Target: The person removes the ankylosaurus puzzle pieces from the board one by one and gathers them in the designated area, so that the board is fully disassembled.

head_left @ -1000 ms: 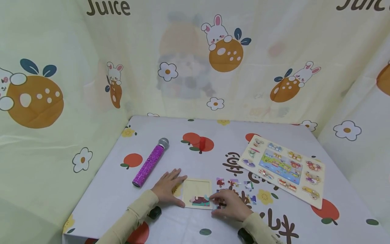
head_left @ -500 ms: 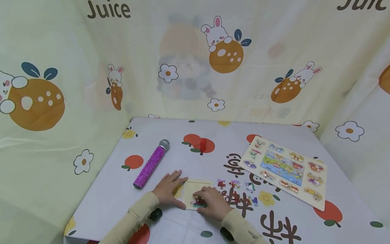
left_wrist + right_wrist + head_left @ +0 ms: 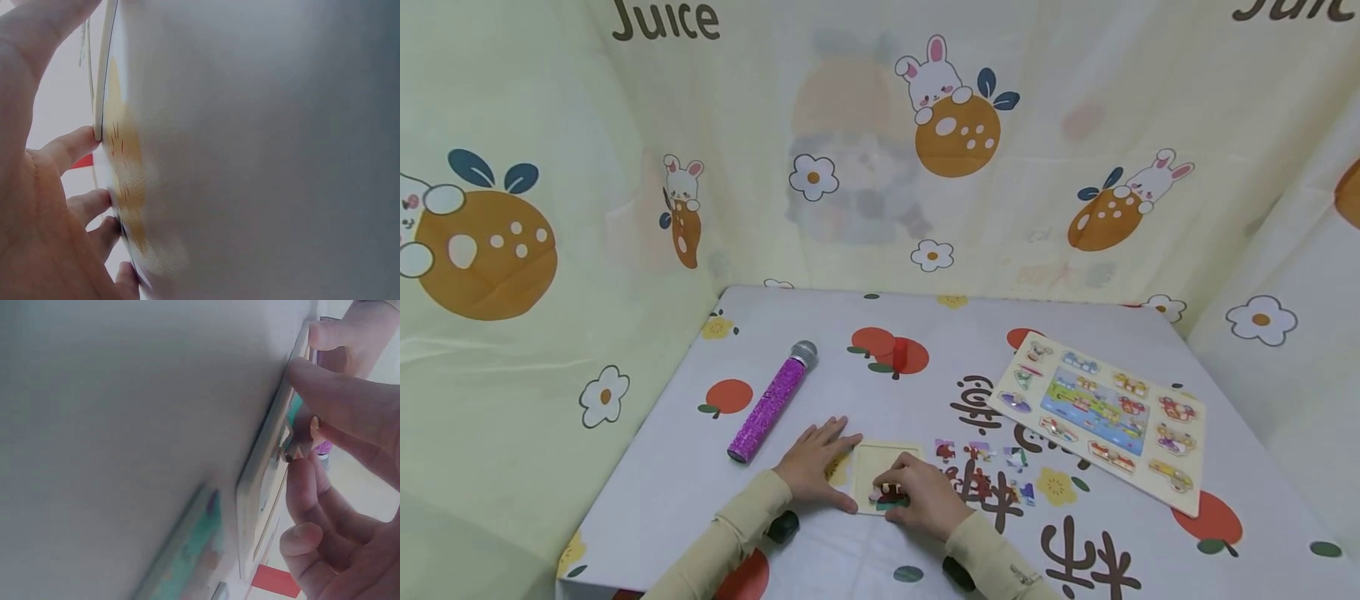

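A small wooden puzzle tray [image 3: 867, 463] lies near the table's front, with a few picture pieces in its lower part. My left hand [image 3: 812, 468] rests at the tray's left side, fingers spread; in the left wrist view, thumb and index finger touch the tray's edge [image 3: 105, 75]. Over the tray's lower right, my right hand [image 3: 929, 500] has curled fingers. Seen from the right wrist, it pinches a jigsaw puzzle piece [image 3: 292, 449], tilted against the tray's inside. The fingers partly hide the pieces in the tray.
Several loose jigsaw pieces [image 3: 977, 482] lie just right of the tray. A larger wooden peg puzzle board [image 3: 1150, 467] sits at the right. Toward the left lies a purple glitter microphone [image 3: 769, 410]. Printed curtains surround the table [image 3: 835, 400].
My right hand has moved left from the tray's right edge to over its lower part, and has stayed there since half a second ago. The left hand keeps its place.
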`<state>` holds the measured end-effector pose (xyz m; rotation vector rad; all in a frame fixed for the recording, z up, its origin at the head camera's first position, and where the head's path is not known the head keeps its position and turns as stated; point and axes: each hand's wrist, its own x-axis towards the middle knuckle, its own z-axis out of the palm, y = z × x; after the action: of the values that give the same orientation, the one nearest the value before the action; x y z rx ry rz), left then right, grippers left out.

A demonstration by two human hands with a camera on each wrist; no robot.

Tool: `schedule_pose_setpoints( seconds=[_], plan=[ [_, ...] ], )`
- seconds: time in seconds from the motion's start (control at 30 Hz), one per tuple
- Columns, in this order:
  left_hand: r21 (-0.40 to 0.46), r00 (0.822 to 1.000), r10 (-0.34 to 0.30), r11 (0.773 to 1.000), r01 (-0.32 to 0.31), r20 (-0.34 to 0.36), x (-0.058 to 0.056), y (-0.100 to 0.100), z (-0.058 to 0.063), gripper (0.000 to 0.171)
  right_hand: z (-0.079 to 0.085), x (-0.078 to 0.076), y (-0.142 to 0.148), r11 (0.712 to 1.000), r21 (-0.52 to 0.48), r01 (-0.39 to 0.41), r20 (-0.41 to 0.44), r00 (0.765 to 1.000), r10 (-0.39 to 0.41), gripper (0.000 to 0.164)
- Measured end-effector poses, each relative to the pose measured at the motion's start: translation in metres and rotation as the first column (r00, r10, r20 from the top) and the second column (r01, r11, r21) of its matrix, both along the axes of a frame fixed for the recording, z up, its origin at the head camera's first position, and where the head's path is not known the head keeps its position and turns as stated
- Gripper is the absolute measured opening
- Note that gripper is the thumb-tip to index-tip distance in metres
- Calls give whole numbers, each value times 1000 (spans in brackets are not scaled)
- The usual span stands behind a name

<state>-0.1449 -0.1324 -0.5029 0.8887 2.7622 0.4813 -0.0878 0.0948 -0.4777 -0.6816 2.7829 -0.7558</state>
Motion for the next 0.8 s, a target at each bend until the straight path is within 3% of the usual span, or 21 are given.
schedule_pose_setpoints(
  seconds=[0.43, 0.67, 0.8],
  plan=[
    [3, 1000, -3, 1000, 3, -7, -2, -1, -3, 107, -4, 0, 5, 998, 4, -69, -92, 993, 69, 37],
    [4, 1000, 6, 1000, -6, 7, -1, 0, -2, 108, -9, 0, 7, 994, -23, -103, -207, 974, 96, 31],
    [5, 1000, 12, 1000, -12, 15, 0, 1, -1, 107, -9, 0, 7, 994, -11, -106, -215, 971, 102, 28]
  ],
)
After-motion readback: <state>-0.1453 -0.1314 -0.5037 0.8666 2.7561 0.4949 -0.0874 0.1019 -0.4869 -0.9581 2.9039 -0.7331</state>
